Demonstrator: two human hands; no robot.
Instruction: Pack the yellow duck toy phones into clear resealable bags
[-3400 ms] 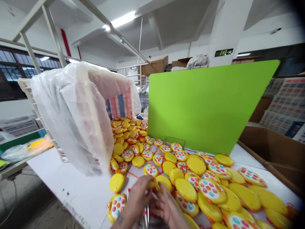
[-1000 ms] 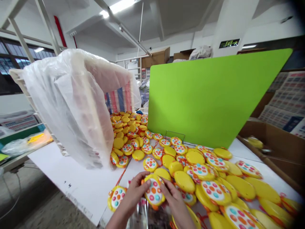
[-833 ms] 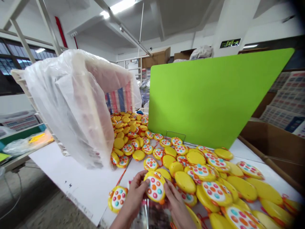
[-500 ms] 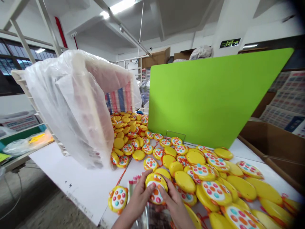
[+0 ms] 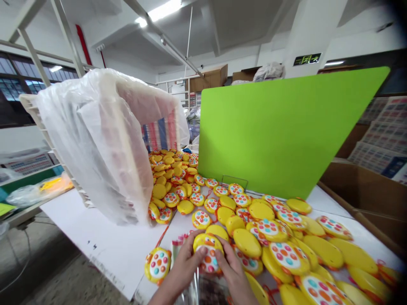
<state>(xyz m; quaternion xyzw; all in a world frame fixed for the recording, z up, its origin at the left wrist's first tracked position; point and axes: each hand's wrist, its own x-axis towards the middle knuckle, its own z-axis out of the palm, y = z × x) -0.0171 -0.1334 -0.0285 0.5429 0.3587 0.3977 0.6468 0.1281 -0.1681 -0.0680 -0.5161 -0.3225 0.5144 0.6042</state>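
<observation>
White bench across the lower half of the frame, w/ a big green board standing on it, centre to right. Mid-left: plastic-covered crate on its side, mouth facing right, red/blue stripes visible inside. Open cardboard box at the right edge. A heap of yellow toys runs from the crate mouth to the lower right corner — some dotted side up, others plain back up. Bottom centre: clear plastic w/ a pink-marked edge, partly hidden under the arms. Left hand and right hand, also bottom centre, share one toy — both grips closed on it, L on its left side, R on its right, thumbs on the front. It's dotted side up, eyes + orange beak toward the top of the frame. Another, single toy lies just left of the L hand, dots up too.
</observation>
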